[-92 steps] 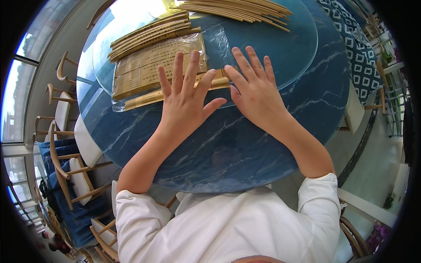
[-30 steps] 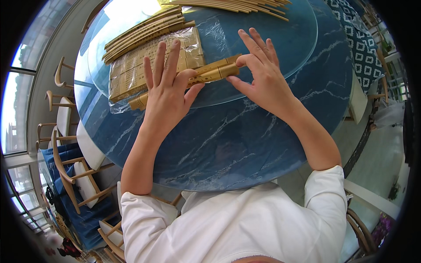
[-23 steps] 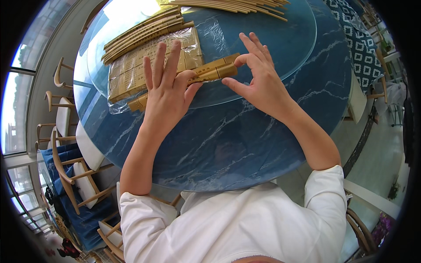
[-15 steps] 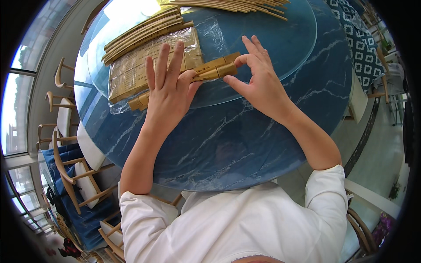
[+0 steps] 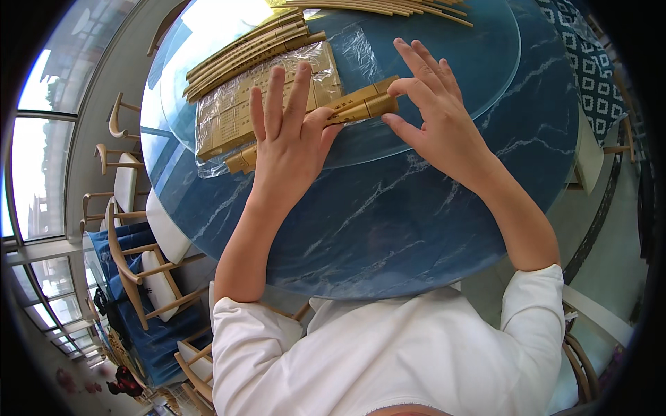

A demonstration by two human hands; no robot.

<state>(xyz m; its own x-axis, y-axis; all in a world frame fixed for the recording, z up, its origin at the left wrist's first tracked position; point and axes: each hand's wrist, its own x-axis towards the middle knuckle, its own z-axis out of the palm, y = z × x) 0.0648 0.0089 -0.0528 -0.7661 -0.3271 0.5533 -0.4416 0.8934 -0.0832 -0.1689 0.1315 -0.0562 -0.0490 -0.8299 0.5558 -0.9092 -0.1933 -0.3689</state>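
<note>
A long gold printed cardboard sleeve (image 5: pixel 368 105), partly rolled or folded, lies slantwise near the front of the glass disc. My left hand (image 5: pixel 290 156) pinches it with thumb and forefinger, the other fingers stretched out above. Its left end (image 5: pixel 241 161) sticks out past my left wrist side. At the right end, thumb and forefinger of my right hand (image 5: pixel 447 114) close around the tip, with the remaining fingers fanned upward. Directly behind the sleeve rests a stack of flat gold printed cardboard (image 5: pixel 239 111) in clear plastic wrap.
Several narrow gold strips (image 5: pixel 250 55) lie across the wrapped stack. Farther back are thin tan sticks (image 5: pixel 395 7) on the round glass disc (image 5: pixel 444 52). Under it stands a blue marbled table (image 5: pixel 374 229). Wooden chairs (image 5: pixel 128 180) are at the left, a patterned cloth (image 5: pixel 593 76) at the right.
The whole view has shifted, so everything sits farther right. My right hand's fingers have spread and lifted a little; both hands stay at the sleeve.
</note>
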